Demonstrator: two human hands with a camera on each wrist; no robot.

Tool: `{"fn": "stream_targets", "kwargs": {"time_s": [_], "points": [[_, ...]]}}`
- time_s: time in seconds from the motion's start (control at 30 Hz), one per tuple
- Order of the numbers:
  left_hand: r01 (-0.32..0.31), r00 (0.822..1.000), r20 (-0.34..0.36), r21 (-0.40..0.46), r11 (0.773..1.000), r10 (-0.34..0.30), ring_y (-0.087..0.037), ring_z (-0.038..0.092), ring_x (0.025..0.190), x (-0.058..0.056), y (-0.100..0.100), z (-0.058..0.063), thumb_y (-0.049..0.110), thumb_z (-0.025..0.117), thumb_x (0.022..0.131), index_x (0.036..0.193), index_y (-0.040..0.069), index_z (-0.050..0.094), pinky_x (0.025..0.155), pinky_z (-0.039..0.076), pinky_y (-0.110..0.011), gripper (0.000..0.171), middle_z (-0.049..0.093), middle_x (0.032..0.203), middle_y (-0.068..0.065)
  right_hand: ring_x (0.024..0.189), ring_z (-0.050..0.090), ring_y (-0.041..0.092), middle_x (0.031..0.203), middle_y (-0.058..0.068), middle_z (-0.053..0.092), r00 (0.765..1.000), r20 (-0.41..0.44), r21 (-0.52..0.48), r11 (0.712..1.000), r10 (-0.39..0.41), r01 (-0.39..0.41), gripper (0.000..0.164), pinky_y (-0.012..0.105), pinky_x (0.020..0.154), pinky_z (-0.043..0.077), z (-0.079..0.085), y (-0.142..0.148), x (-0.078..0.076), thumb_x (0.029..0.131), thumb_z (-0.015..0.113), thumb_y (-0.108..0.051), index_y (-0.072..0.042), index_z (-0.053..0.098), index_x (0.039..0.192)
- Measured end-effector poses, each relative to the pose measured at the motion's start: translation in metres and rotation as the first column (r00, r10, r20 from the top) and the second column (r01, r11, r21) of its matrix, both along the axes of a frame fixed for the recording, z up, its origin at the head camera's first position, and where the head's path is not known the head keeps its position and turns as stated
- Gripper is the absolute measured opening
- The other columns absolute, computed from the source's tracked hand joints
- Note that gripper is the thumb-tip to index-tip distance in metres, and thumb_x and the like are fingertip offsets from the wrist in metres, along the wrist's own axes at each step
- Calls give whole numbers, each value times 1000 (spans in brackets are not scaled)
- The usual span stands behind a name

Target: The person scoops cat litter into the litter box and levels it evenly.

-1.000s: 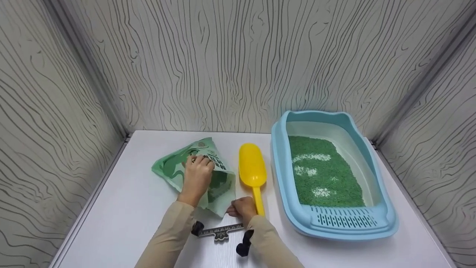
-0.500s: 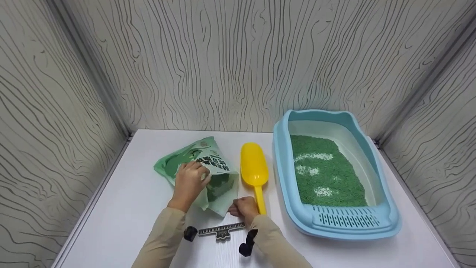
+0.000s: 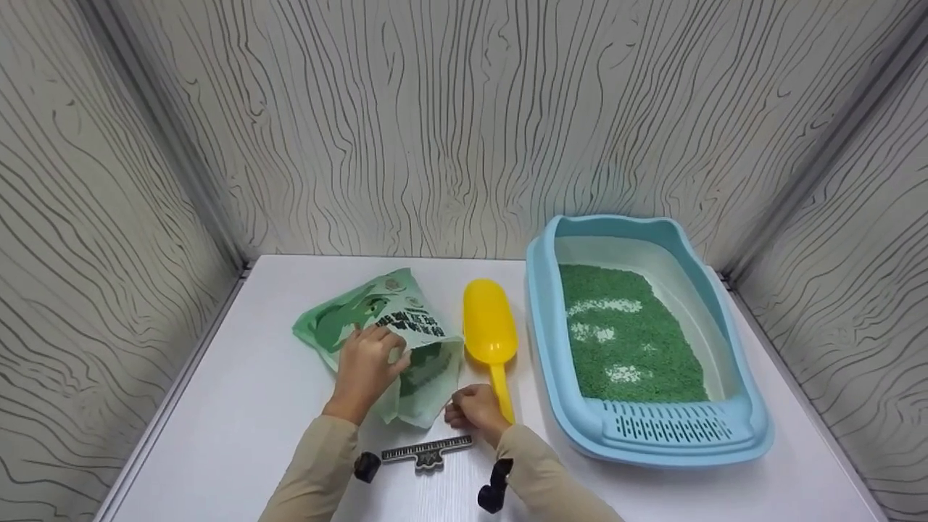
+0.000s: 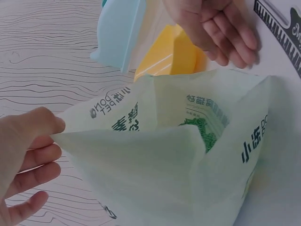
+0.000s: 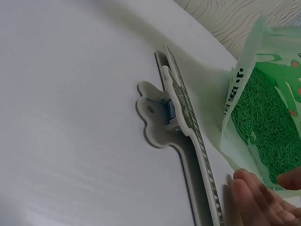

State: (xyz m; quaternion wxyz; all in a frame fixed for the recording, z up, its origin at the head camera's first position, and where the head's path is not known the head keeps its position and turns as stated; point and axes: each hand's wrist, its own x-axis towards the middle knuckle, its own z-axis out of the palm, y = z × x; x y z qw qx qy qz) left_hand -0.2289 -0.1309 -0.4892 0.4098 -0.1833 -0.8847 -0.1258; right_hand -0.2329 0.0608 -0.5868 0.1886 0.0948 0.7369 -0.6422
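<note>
A pale green printed bag of cat litter [image 3: 341,319] lies on the table with its mouth facing the near side. Green pellets [image 5: 263,122] show inside it. My left hand [image 3: 366,370] is over the bag's near left side; in the left wrist view its thumb and forefinger pinch the edge of the mouth [image 4: 127,136]. My right hand [image 3: 478,413] rests by the bag's near right corner, beside the scoop handle. Its fingers [image 4: 230,33] are loosely bent with nothing visible in them. A wide dark bag clip [image 3: 428,453] lies between my wrists.
A yellow scoop [image 3: 491,322] lies right of the bag, handle toward me. Farther right stands a blue litter box [image 3: 544,326] with a layer of green litter [image 3: 631,348] and white patches. Patterned walls [image 3: 406,130] enclose the table on three sides.
My left hand has shifted left and nearer from the top of the bag to the edge of its mouth. The right hand has stayed near the bag's corner, its wrist slightly farther right.
</note>
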Motion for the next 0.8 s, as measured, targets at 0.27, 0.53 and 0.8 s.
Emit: {"fn": "stream_targets", "kwargs": {"time_s": [0.27,0.53,0.8], "points": [[5,1000,-16,7,1000,-5,-15,64,68,3,1,-3,17,86,62,70,13,68,63,52,-33,20,66,70,0,58,63,10,73,13,70,982,-186,111,994,9,12,14,29,59,57,10,10,7,90,54,-1,10,60,96],[13,1000,-12,17,1000,-12,-15,64,67,4,4,-4,16,84,62,70,13,68,61,51,-32,18,66,69,1,64,65,13,84,22,70,959,-278,196,981,46,10,13,30,63,59,21,22,12,92,54,-2,8,60,98],[32,999,-24,55,998,-31,-14,63,64,5,-2,-8,18,83,66,70,12,69,60,51,-30,16,67,69,0,69,57,12,80,13,68,858,-504,421,896,99,144,6,19,59,48,17,36,15,87,61,-2,2,63,90]]}}
